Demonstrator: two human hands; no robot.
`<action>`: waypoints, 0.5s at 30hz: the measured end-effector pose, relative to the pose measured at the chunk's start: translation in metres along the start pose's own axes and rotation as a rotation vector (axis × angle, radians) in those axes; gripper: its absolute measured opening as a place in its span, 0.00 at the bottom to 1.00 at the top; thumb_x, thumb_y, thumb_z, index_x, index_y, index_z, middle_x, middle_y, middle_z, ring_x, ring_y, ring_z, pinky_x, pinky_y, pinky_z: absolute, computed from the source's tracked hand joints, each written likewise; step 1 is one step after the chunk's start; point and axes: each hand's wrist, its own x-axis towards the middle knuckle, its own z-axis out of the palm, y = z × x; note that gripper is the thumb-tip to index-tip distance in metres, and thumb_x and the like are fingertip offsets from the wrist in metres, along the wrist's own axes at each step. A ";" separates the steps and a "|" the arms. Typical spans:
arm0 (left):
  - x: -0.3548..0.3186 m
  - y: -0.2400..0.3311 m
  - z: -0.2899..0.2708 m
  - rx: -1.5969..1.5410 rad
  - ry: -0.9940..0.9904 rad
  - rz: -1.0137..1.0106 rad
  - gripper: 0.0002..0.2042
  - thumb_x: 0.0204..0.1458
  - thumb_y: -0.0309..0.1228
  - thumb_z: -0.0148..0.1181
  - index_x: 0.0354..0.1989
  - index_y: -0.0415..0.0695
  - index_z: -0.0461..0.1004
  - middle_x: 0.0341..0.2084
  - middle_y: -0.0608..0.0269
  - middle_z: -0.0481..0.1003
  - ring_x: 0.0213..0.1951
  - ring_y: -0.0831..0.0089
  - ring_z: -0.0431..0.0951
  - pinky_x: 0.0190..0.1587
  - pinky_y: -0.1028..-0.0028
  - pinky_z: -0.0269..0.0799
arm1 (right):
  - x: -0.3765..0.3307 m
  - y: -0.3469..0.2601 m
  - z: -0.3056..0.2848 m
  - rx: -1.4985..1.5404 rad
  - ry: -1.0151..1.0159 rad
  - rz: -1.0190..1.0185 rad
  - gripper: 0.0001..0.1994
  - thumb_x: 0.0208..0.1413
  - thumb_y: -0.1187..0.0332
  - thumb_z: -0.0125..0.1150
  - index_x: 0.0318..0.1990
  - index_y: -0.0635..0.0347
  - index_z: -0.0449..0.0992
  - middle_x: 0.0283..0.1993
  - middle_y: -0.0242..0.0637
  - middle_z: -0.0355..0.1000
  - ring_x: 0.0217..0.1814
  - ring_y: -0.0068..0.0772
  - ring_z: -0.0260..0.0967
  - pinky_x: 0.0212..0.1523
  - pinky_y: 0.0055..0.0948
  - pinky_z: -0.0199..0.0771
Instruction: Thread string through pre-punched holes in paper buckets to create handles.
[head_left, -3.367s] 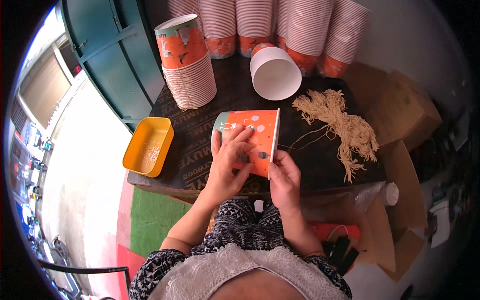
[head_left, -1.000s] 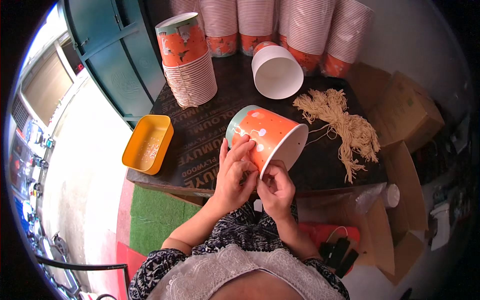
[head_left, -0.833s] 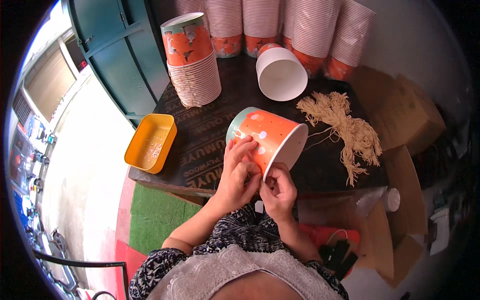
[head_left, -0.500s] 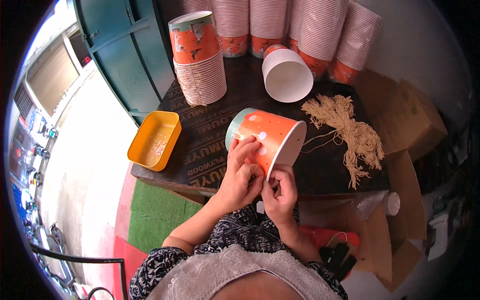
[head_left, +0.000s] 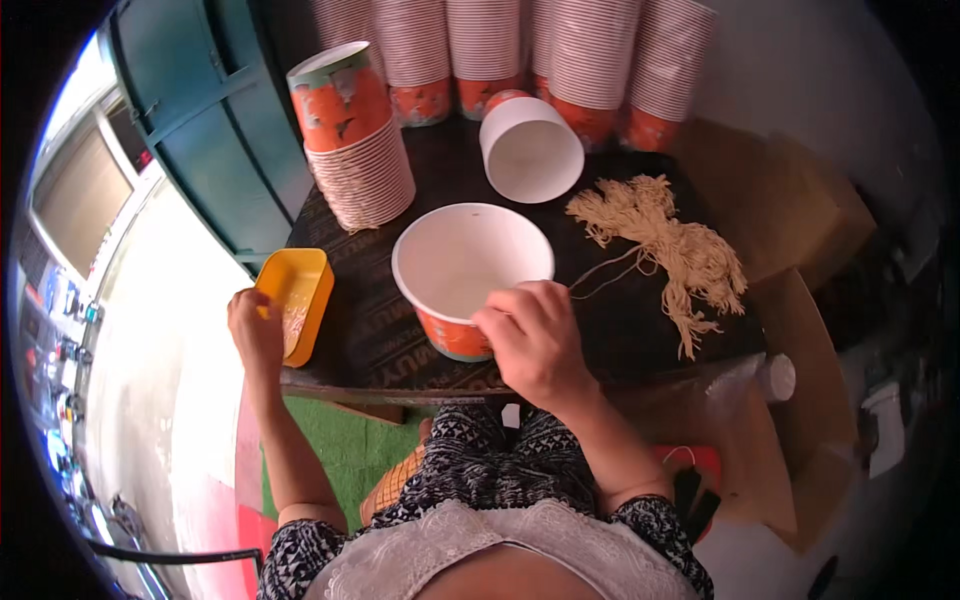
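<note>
An orange paper bucket (head_left: 455,335) with a white inside and rim stands upright on the table, its mouth facing up. My right hand (head_left: 535,340) is closed over its near right rim. Away to the left, my left hand (head_left: 256,330) is at the outer side of a yellow plastic tray (head_left: 318,290), its fingers curled in over the edge. Small pale bits (head_left: 294,322) lie in the bottom of that tray. What the left fingertips hold, if anything, is hidden. A bundle of beige strings (head_left: 690,260) lies right of the bucket, with a loose strand reaching toward it.
Behind the bucket, another paper bucket (head_left: 530,150) lies on its side. A nested bucket stack (head_left: 360,180) stands at the back left, with wrapped stacks (head_left: 485,45) along the back. Cardboard boxes (head_left: 790,200) sit at the right, a green door (head_left: 215,140) at the left.
The bucket has gone from tilted in both hands to upright on the table. My left hand has let go and moved left to the tray. My right hand has shifted along the rim.
</note>
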 end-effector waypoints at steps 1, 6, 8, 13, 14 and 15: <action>0.002 -0.009 0.000 0.047 -0.044 -0.025 0.03 0.46 0.19 0.60 0.29 0.37 0.72 0.33 0.51 0.75 0.41 0.51 0.74 0.47 0.60 0.69 | 0.002 0.001 0.001 -0.009 -0.012 -0.011 0.10 0.44 0.75 0.60 0.36 0.58 0.75 0.40 0.33 0.69 0.43 0.37 0.68 0.47 0.38 0.66; 0.002 -0.031 0.008 0.164 -0.235 -0.138 0.04 0.48 0.22 0.59 0.31 0.35 0.74 0.34 0.47 0.76 0.39 0.49 0.74 0.44 0.60 0.70 | -0.004 0.010 0.006 -0.006 -0.032 -0.033 0.11 0.48 0.71 0.62 0.40 0.58 0.74 0.43 0.36 0.67 0.48 0.38 0.67 0.50 0.40 0.66; 0.001 -0.032 0.006 0.173 -0.267 -0.129 0.05 0.49 0.22 0.57 0.34 0.34 0.74 0.34 0.46 0.76 0.40 0.50 0.76 0.44 0.59 0.71 | -0.005 0.012 0.000 0.066 0.011 0.071 0.15 0.44 0.73 0.67 0.42 0.57 0.75 0.44 0.35 0.67 0.48 0.39 0.67 0.49 0.41 0.66; -0.008 -0.019 0.002 0.004 -0.146 -0.078 0.13 0.52 0.19 0.50 0.45 0.34 0.75 0.43 0.44 0.76 0.47 0.49 0.75 0.51 0.60 0.70 | -0.041 0.070 -0.015 -0.058 0.056 0.345 0.08 0.52 0.78 0.61 0.40 0.61 0.76 0.41 0.39 0.70 0.44 0.44 0.67 0.47 0.40 0.66; -0.006 0.004 -0.005 -0.029 -0.104 -0.084 0.15 0.52 0.18 0.48 0.47 0.35 0.74 0.45 0.44 0.75 0.49 0.49 0.75 0.53 0.61 0.69 | -0.051 0.082 -0.019 -0.078 -0.009 0.411 0.06 0.53 0.78 0.60 0.39 0.62 0.76 0.41 0.40 0.70 0.44 0.45 0.67 0.48 0.40 0.67; -0.004 0.017 -0.009 -0.062 -0.063 -0.091 0.17 0.52 0.17 0.47 0.49 0.35 0.73 0.47 0.44 0.74 0.50 0.49 0.75 0.55 0.61 0.69 | -0.060 0.092 -0.021 -0.097 -0.074 0.477 0.05 0.54 0.77 0.59 0.38 0.63 0.76 0.41 0.40 0.70 0.45 0.46 0.67 0.49 0.40 0.67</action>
